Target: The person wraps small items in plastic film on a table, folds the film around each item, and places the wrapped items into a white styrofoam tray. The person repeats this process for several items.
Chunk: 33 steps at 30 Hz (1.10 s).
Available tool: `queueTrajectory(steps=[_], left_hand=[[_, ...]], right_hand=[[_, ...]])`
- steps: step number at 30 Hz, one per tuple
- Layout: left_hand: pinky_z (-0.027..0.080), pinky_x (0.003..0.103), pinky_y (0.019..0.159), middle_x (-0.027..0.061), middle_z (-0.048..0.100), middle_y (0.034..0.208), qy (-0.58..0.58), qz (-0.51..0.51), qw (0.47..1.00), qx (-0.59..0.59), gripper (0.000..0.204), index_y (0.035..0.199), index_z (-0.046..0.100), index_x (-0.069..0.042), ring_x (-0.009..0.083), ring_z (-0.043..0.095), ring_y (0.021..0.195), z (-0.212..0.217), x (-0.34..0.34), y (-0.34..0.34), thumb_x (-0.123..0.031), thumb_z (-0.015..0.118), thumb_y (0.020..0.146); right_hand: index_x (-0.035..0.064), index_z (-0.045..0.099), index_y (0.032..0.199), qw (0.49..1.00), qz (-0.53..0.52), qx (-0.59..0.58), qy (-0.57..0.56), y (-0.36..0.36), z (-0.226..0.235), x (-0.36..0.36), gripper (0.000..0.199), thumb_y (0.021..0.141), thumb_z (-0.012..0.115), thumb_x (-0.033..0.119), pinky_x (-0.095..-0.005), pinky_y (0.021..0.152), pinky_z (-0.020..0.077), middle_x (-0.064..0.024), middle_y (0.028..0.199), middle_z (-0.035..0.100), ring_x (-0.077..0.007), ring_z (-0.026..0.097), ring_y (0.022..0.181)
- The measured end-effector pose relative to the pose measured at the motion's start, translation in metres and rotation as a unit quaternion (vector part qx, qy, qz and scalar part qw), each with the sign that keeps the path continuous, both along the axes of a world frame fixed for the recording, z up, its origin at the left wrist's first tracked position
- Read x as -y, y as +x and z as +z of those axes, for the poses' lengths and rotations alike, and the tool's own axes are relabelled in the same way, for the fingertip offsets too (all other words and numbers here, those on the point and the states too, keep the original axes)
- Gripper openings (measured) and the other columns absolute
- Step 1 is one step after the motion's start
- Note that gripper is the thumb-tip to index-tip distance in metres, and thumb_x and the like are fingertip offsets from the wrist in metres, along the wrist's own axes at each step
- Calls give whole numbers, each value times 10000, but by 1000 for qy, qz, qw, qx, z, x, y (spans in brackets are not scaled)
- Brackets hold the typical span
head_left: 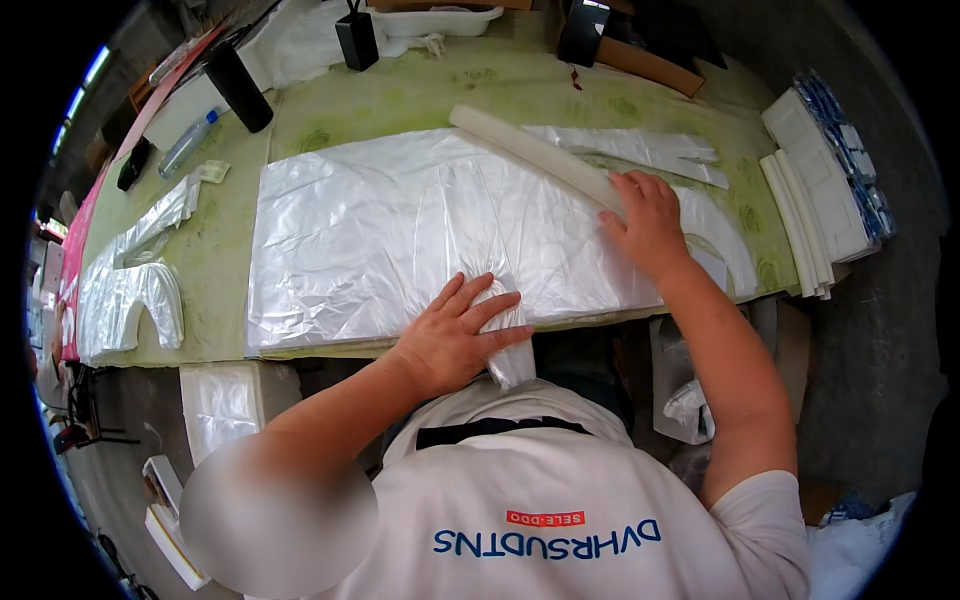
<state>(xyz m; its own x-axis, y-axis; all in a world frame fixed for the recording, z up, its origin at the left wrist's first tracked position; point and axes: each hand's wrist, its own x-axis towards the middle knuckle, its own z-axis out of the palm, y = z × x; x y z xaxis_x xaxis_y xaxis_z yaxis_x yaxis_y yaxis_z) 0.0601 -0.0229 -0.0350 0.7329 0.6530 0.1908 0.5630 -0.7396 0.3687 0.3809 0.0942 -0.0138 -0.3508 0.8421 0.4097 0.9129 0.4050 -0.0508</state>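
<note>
A thin, translucent white plastic garment (340, 230) lies spread across the table, with sleeve-like strips reaching to the right. My left hand (455, 335) rests on its near edge, fingers apart, over a gathered fold of film (513, 365) that hangs toward my waist. Over the right part of the plastic, my right hand (648, 218) grips the near end of a long, pale, flat bar (535, 150). The bar slants away to the far left. Whether it touches the film along its whole length, I cannot tell.
Green patterned cloth (400, 100) covers the table. At left lie another plastic piece (130, 290), a bottle (188, 143) and a black cylinder (238, 88). A black box (356, 38) and an open carton (650, 65) stand behind. Folded white packs (815, 180) sit at right.
</note>
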Motion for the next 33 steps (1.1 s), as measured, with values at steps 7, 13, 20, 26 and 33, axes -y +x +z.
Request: queueTrajectory(steps=[7, 13, 20, 26, 33], left_hand=[[192, 565, 1234, 195, 377, 1534, -136, -11, 987, 85, 634, 1327, 673, -279, 420, 330, 1464, 16, 3, -13, 1, 666, 758], [378, 485, 1130, 191, 442, 1404, -77, 64, 964, 248, 705, 1407, 586, -180, 415, 447, 1304, 3, 0, -18, -145, 804, 737], [330, 528, 1156, 77, 632, 1290, -32, 173, 978, 111, 901, 1532, 361, -91, 327, 518, 1289, 1, 4, -15, -121, 784, 737], [289, 576, 1165, 75, 639, 1298, -24, 191, 979, 65, 869, 1534, 366, -105, 312, 516, 1304, 6, 8, -3, -147, 773, 767], [323, 538, 1152, 72, 670, 1214, -26, 217, 971, 101, 737, 1440, 487, -114, 304, 571, 1211, 7, 2, -4, -163, 789, 770]], right_hand=[[103, 658, 1201, 932, 320, -140, -93, -73, -4, 74, 527, 686, 765, 131, -492, 1076, 407, -114, 1314, 588, -371, 530, 1227], [119, 652, 1023, 919, 332, -156, -145, -92, -21, 70, 352, 684, 736, 75, -448, 984, 439, -49, 1142, 674, -325, 592, 1118], [167, 689, 1121, 925, 295, -198, -135, -99, -22, 74, 430, 706, 743, 71, -437, 960, 455, -32, 1064, 670, -284, 612, 1058], [190, 753, 1039, 929, 300, -169, -134, -101, -18, 75, 331, 722, 751, 95, -428, 958, 456, -34, 1060, 670, -287, 612, 1043], [178, 762, 995, 903, 287, -245, -204, -98, -25, 64, 246, 757, 760, 116, -415, 917, 475, -53, 1025, 690, -296, 619, 1021]])
